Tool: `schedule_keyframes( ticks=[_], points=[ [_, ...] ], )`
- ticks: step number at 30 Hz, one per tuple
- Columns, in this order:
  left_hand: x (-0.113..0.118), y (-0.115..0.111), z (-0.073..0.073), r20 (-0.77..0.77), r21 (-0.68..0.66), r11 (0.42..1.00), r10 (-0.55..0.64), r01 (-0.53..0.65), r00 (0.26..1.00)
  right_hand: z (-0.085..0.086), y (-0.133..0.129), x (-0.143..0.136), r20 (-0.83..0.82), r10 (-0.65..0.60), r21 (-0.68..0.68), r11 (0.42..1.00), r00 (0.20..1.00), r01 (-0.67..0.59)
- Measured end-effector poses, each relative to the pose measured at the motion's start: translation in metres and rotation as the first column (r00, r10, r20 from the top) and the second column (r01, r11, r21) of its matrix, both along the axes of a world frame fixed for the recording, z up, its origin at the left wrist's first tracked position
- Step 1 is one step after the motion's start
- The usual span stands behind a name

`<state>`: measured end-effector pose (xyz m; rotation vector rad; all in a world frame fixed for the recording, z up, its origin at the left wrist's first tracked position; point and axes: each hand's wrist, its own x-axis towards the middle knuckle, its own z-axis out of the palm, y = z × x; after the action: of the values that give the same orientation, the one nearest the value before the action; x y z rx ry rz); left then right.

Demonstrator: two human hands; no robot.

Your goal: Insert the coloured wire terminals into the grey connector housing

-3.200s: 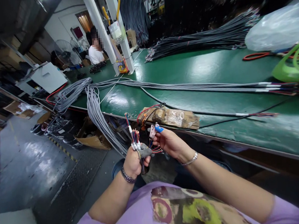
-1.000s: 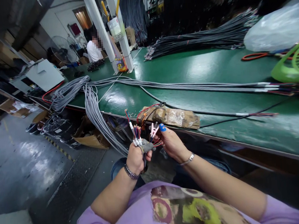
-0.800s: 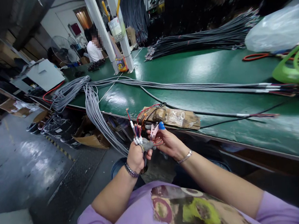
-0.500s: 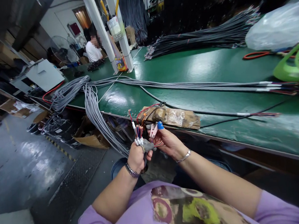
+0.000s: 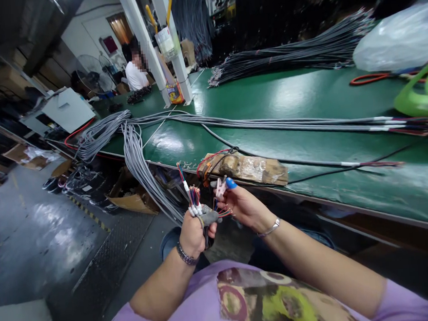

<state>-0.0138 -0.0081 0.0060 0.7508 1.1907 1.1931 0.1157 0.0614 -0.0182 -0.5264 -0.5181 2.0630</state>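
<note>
Head view: cables [image 5: 196,210] gathered, left hand [image 5: 192,236] gripping them; right hand [image 5: 248,209] pinches pink clip [image 5: 220,189]; splayed wires [image 5: 225,212] look unfinished to me.

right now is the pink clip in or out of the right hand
In: the right hand holds the pink clip at its fingertips, beside the blue cover on one.

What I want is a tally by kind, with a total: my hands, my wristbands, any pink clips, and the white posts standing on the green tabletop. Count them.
Hands: 2, left hand and right hand
Wristbands: 2, dark linked wristband and shiny silver wristband
Small pink plastic clip: 1
White upright posts: 2
Total: 7
</note>
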Motion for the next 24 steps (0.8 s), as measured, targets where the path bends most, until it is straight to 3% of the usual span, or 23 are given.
schedule_keyframes(
  ticks=[4, 16, 24],
  points=[
    [0.0, 0.007, 0.001, 0.011, 0.015, 1.0, 0.017, -0.017, 1.0, 0.001, -0.002, -0.002, 0.015, -0.038, 0.062, 0.997, 0.999, 0.037],
    [0.006, 0.02, -0.003, -0.006, 0.011, 1.0, -0.008, 0.008, 1.0, -0.008, 0.007, -0.006, -0.006, -0.041, 0.037, 0.998, 0.999, 0.041],
    [0.007, 0.017, 0.0, -0.01, 0.035, 0.999, 0.01, -0.009, 1.0, 0.0, 0.0, -0.005, -0.033, -0.029, -0.025, 0.999, 0.999, 0.029]
  ],
)
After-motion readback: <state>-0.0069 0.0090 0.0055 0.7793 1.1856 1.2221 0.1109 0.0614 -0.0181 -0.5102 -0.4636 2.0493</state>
